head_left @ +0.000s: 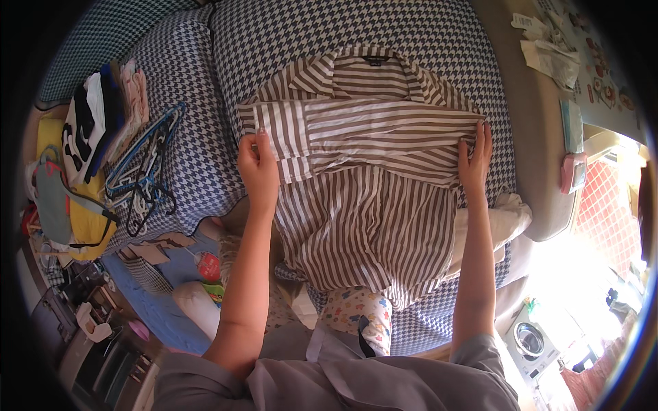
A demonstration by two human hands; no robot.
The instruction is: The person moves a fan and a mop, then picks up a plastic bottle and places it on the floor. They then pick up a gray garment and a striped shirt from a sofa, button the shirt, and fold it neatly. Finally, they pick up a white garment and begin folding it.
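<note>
A brown-and-white striped collared shirt (370, 205) lies spread on a houndstooth-covered sofa (288, 31), collar pointing away from me. Its sleeves are folded across the chest, one over the other. My left hand (259, 162) pinches the cuff end of the upper sleeve between thumb and fingers at the shirt's left side. My right hand (475, 154) rests with its fingers apart on the folded sleeve at the right edge, near the shoulder. The shirt's lower part reaches down to my patterned trousers.
Plastic hangers (141, 169) lie in a heap on the left, beside a stack of folded clothes (97, 123) and a grey-and-yellow bag (61, 205). A beige cloth (506, 218) sits under the shirt's right side. Packets (552, 59) lie along the right armrest and table.
</note>
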